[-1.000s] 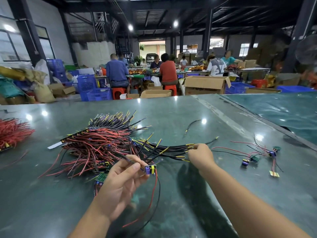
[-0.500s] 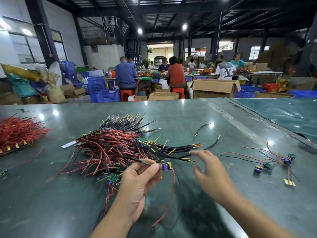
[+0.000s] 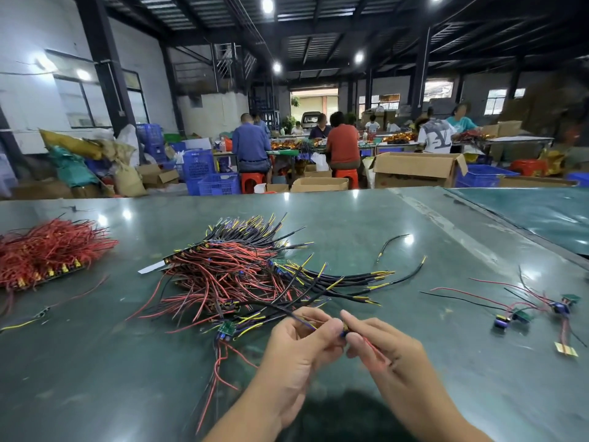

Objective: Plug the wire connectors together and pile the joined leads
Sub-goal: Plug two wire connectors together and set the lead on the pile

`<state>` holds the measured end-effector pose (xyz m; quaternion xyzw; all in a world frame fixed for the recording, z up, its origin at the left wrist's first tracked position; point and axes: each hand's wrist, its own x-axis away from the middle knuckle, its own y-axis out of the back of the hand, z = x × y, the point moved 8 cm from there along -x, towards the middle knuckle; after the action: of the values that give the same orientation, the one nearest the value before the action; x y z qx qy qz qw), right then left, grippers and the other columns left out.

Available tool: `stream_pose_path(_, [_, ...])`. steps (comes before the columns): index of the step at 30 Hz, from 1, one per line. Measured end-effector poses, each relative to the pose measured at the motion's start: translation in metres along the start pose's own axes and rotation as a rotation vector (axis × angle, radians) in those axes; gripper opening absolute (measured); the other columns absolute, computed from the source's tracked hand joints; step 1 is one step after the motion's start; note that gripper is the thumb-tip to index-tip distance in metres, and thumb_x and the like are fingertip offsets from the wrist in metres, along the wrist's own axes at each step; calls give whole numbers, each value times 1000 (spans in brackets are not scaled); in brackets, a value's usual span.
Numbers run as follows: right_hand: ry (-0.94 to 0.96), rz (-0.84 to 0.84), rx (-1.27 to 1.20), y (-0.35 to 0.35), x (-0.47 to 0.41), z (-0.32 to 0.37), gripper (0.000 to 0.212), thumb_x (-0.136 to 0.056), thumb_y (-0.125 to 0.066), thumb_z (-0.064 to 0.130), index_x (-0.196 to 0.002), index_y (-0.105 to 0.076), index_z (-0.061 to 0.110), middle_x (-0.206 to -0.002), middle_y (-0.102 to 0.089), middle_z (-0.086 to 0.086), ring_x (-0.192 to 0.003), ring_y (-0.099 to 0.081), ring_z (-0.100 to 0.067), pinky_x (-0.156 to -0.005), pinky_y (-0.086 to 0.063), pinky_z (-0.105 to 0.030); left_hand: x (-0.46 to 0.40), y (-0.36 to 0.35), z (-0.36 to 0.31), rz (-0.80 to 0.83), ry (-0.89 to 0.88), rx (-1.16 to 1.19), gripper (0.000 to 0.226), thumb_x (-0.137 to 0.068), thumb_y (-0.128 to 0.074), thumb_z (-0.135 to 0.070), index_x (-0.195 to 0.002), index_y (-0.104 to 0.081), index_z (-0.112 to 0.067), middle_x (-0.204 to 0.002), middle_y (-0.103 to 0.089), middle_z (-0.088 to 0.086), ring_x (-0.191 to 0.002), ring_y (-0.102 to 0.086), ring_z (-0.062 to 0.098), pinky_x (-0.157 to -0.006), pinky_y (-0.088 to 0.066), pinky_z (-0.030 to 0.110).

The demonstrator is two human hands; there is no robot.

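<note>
**Hands close on a connector at the wiring bench**

Low in the centre of the frame, the left hand point(image 3: 302, 339) and the right hand point(image 3: 376, 346) meet fingertip to fingertip over a small blue-and-yellow connector point(image 3: 345, 332). Half a second earlier the right hand hung open and apart, to the right of the piece; it has since come in and now pinches the connector's red lead between thumb and forefinger. The left hand grips a black yellow-tipped lead point(image 3: 287, 311) that runs up and left toward the heap. The mating step looks to be under way; whether the two halves are seated cannot be told, as the fingers hide the joint.

The connector is tiny and mostly covered, its red wire trailing down past the right palm. Behind it, mid-frame, lies the tangled pile of red and black leads point(image 3: 229, 275) on the green table point(image 3: 95, 362). A few boards with loose wires point(image 3: 522, 314) sit at the right, well apart.
</note>
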<state>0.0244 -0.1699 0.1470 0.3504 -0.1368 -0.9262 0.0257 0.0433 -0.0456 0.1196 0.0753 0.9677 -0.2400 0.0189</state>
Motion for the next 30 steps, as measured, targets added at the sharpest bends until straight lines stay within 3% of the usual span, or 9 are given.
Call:
stream_pose_path(4, [-328, -98, -297, 2, 5, -26, 24, -82, -56, 31, -86, -79, 23, -74, -69, -1, -60, -62, -11, -61, -49, -18, -2, 4, -1, -22, -39, -2, 24, -57, -83, -6, -76, -68, -6, -78, -70, 14, -71, -69, 20, -64, -55, 23])
stream_pose_path(7, [-669, -214, -600, -1, 13, -55, 38, -89, -52, 30, -70, -75, 6, -63, -66, -9, -50, -57, -14, -50, -49, -19, 2, -9, -1, 96, -43, 13, 15, -66, -79, 0, -74, -70, -9, -81, -72, 16, -71, -70, 20, -64, -55, 23])
stream_pose_path(9, [-762, -313, -691, 6, 16, -66, 37, -93, -51, 26, -73, -70, 1, -58, -60, -8, -43, -49, -10, -43, -45, -16, 4, -14, -2, 130, -32, 30, 13, -69, -72, 1, -72, -73, -12, -78, -71, 15, -68, -69, 19, -62, -55, 23])
stream_pose_path(12, [-693, -355, -832, 18, 10, -68, 42, -85, -52, 37, -83, -67, -3, -57, -51, -4, -44, -43, -9, -46, -38, -19, 0, -6, -6, 52, -83, 57, 16, -67, -77, 4, -70, -72, -11, -76, -70, 15, -68, -69, 18, -61, -56, 23])
stream_pose_path(15, [-611, -215, -849, 10, 5, -55, 50, -75, -53, 48, -81, -75, 4, -57, -51, -3, -48, -45, -11, -51, -37, -21, -3, 6, -7, -39, -105, 134, 11, -62, -70, -1, -71, -69, -8, -75, -69, 16, -66, -69, 19, -59, -56, 22])
stream_pose_path(17, [-539, -98, -651, 3, 6, -46, 47, -72, -57, 50, -83, -76, 9, -55, -48, -2, -47, -39, -12, -51, -34, -21, -2, 4, -3, -4, -77, 94, 12, -61, -73, -5, -72, -70, -10, -77, -70, 15, -68, -69, 17, -60, -56, 22])
stream_pose_path(20, [-386, 12, -333, -2, 4, -35, 41, -84, -55, 49, -76, -71, 13, -53, -46, 1, -49, -36, -12, -51, -32, -18, -1, -1, 2, 45, -38, 17, 12, -60, -76, -12, -71, -73, -13, -80, -71, 13, -71, -69, 15, -61, -55, 21])
stream_pose_path(23, [-357, -62, -329, 14, 0, -34, 36, -86, -51, 40, -83, -75, 13, -49, -48, -1, -43, -37, -12, -46, -33, -18, -4, 6, 0, -11, -53, 51, 12, -59, -75, -8, -70, -72, -11, -76, -70, 13, -68, -69, 17, -60, -55, 22])
stream_pose_path(30, [-486, -236, -529, 45, -6, -48, 36, -83, -54, 42, -88, -75, 13, -48, -45, -4, -37, -31, -11, -41, -29, -18, -4, 7, 1, -49, -75, 30, 22, -61, -74, -9, -80, -65, -4, -80, -71, 16, -72, -71, 19, -61, -55, 22])
